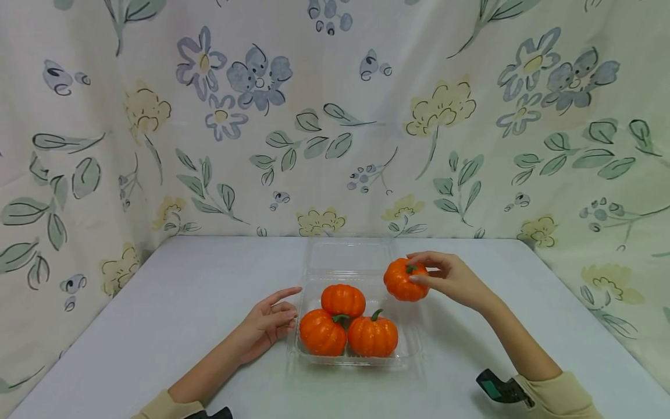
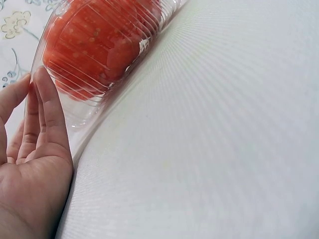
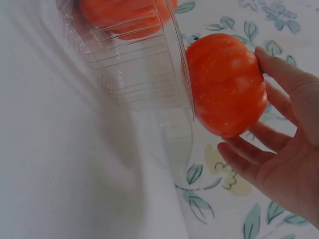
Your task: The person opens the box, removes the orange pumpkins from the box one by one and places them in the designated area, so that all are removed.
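Observation:
A clear plastic clamshell box (image 1: 361, 361) sits on the table with its lid (image 1: 348, 256) folded back. Inside lie three small orange pumpkins: one at the back (image 1: 342, 301), one at front left (image 1: 322, 333) and one at front right (image 1: 373, 337). My right hand (image 1: 451, 279) grips a fourth pumpkin (image 1: 406, 280) between thumb and fingers, above the box's back right corner; the right wrist view shows this pumpkin (image 3: 227, 84) beside the box wall. My left hand (image 1: 269, 326) is at the box's left side, its fingertips against the wall in the left wrist view.
A white table (image 1: 220, 279) carries the box. Behind it hangs a floral curtain (image 1: 335, 116), which also runs along the left and right sides. A dark wrist device (image 1: 502, 389) is strapped at the right sleeve.

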`<action>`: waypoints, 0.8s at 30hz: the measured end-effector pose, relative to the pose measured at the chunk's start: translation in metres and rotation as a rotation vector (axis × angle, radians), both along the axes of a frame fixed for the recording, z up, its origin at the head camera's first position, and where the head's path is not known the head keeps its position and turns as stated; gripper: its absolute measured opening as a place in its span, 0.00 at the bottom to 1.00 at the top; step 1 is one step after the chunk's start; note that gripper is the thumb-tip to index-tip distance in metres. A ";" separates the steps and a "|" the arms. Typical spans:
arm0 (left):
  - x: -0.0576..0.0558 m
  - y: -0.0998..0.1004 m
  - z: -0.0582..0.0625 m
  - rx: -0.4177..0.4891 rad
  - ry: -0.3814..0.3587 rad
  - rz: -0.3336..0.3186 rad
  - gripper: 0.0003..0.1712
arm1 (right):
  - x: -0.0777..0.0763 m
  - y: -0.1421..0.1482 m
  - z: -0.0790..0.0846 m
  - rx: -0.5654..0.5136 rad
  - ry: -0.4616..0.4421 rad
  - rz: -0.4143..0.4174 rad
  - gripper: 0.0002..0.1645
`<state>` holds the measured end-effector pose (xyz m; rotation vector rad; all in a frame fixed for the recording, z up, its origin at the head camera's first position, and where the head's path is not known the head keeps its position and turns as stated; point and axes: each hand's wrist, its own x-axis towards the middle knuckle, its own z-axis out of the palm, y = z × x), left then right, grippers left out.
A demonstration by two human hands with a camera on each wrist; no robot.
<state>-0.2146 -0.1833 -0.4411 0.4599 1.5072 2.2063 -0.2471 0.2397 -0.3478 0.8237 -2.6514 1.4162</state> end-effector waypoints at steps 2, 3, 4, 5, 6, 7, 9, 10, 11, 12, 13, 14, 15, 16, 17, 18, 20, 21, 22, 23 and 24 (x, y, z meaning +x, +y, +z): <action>0.000 0.000 0.000 -0.001 -0.006 0.002 0.29 | -0.001 0.002 0.000 0.007 -0.012 0.006 0.17; 0.000 0.000 0.001 -0.002 -0.008 0.004 0.29 | -0.001 0.002 -0.001 0.008 -0.018 0.012 0.18; 0.000 0.000 0.001 -0.003 -0.010 0.004 0.29 | -0.001 0.003 -0.001 0.008 -0.024 0.021 0.20; 0.000 0.000 0.001 -0.005 -0.011 0.004 0.29 | -0.002 0.004 -0.001 0.007 -0.030 0.027 0.21; 0.000 0.000 0.001 -0.006 -0.011 0.005 0.29 | -0.002 0.004 -0.001 0.006 -0.037 0.033 0.23; 0.000 0.000 0.001 -0.007 -0.012 0.006 0.29 | -0.002 0.005 -0.002 0.004 -0.045 0.038 0.24; 0.000 0.000 0.001 -0.008 -0.015 0.008 0.29 | -0.002 0.006 -0.002 0.005 -0.054 0.044 0.27; 0.000 0.000 0.001 -0.008 -0.017 0.009 0.29 | -0.002 0.006 -0.001 0.008 -0.058 0.044 0.28; 0.000 0.000 0.001 -0.009 -0.019 0.010 0.29 | -0.002 0.006 -0.001 0.011 -0.062 0.042 0.29; 0.000 0.000 0.001 -0.010 -0.020 0.012 0.29 | -0.001 0.006 -0.001 0.014 -0.065 0.042 0.30; 0.000 0.000 0.002 -0.010 -0.023 0.014 0.29 | -0.001 0.007 0.000 0.020 -0.068 0.040 0.32; 0.000 0.000 0.002 -0.010 -0.025 0.015 0.29 | -0.001 0.007 0.000 0.025 -0.069 0.039 0.33; 0.001 0.000 0.002 -0.011 -0.025 0.015 0.29 | -0.001 0.007 0.001 0.028 -0.071 0.039 0.34; 0.001 0.000 0.002 -0.011 -0.025 0.015 0.29 | 0.000 0.007 0.001 0.032 -0.073 0.036 0.36; 0.001 0.000 0.002 -0.011 -0.025 0.014 0.29 | -0.001 0.008 0.001 0.036 -0.076 0.035 0.37; 0.001 0.000 0.002 -0.010 -0.023 0.014 0.29 | -0.001 0.008 0.001 0.038 -0.081 0.033 0.38; 0.000 0.000 0.002 -0.007 -0.020 0.011 0.29 | -0.001 0.009 0.001 0.044 -0.093 0.028 0.40; 0.000 0.000 0.002 -0.005 -0.018 0.010 0.29 | -0.001 0.009 0.001 0.048 -0.098 0.026 0.40; 0.000 0.000 0.001 -0.002 -0.017 0.009 0.28 | -0.002 0.009 0.001 0.052 -0.106 0.021 0.41; 0.000 0.000 0.001 0.000 -0.016 0.008 0.28 | -0.002 0.010 0.000 0.056 -0.113 0.018 0.41; 0.000 0.000 0.001 0.003 -0.014 0.006 0.28 | -0.002 0.010 0.000 0.057 -0.119 0.015 0.41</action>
